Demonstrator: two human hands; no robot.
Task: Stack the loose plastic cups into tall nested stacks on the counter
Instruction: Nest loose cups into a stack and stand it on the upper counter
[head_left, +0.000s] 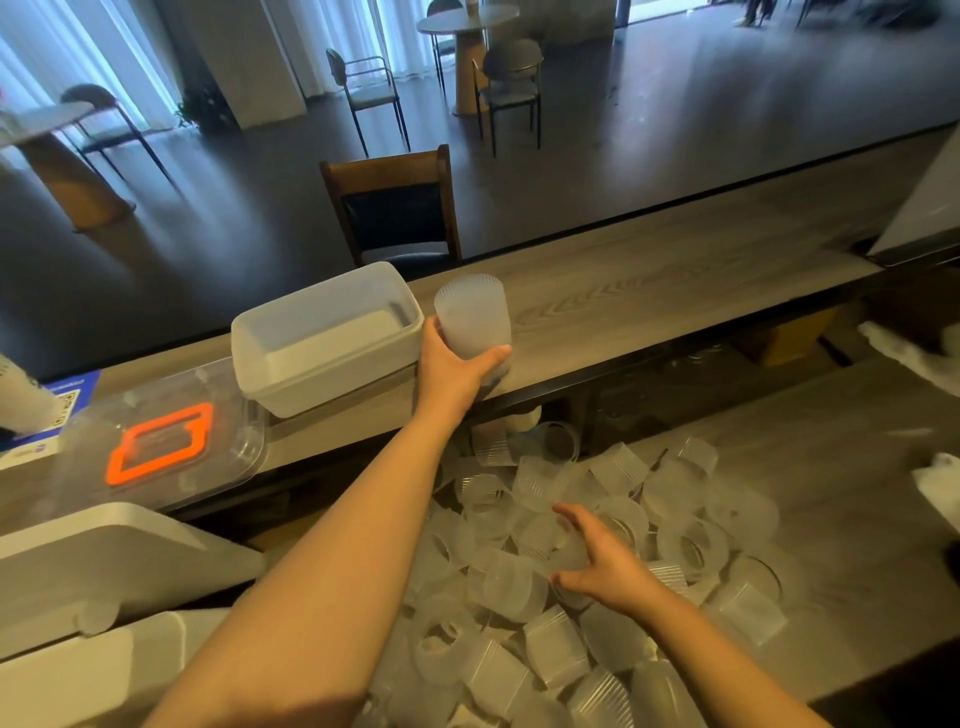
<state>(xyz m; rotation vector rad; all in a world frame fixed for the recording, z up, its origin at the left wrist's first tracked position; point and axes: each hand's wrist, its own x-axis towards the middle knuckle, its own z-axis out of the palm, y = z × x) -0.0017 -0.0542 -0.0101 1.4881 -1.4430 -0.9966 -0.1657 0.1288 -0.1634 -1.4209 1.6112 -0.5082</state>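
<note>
Frosted ribbed plastic cup stack (474, 317): standing inverted, base up, on raised bench (649, 296). Loose cups (597, 571): translucent, lying heaped and tumbled every way on lower bench surface.

On the table (649, 291), a cup stack (472, 314) stood just right of a storage box (322, 338); loose cups (597, 571) lay heaped on the lower surface before it.

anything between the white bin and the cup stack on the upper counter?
Only the left hand: it grips the cup stack, thumb in the narrow gap beside the white bin. Head view shows it.
</note>
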